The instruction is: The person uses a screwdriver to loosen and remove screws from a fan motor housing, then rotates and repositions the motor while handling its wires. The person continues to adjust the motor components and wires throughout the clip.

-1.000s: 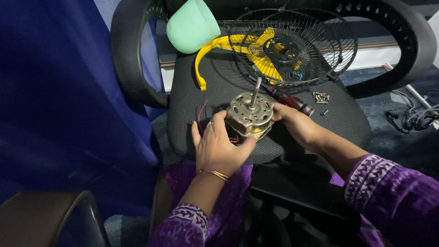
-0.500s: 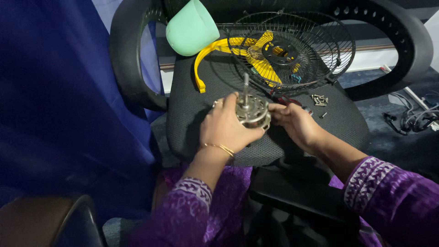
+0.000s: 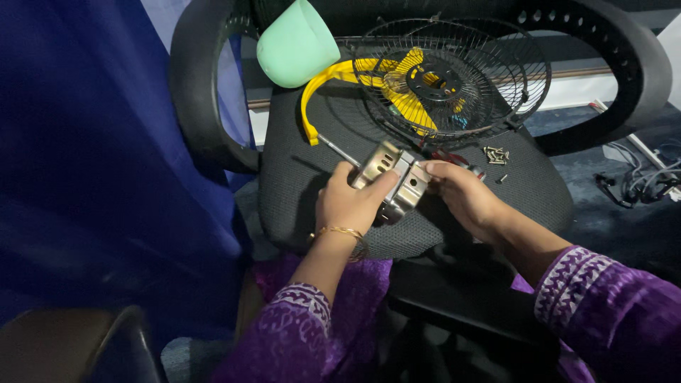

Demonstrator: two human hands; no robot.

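Metal, dull and slotted, fills both my hands: the fan motor lies tipped on its side on the black mesh chair seat, its thin shaft pointing away to the left of it. My left hand is curled around the near side of the motor, thumb pressed against the casing, a gold bangle on the wrist below. My right hand closes on the motor's right end, fingertips pinching the edge of the housing. Beyond the motor, toward the chair back, rests the black wire fan guard with yellow fan blades lying under it, and to the left of that a mint-green plastic cover. Just right of the motor, past my right hand, a small heap of loose screws sits on the mesh, with something red-handled half hidden behind my fingers. Judging by this, the fan is already apart: guard, blades and screws are off, the motor is free, and the motor itself remains unopened.
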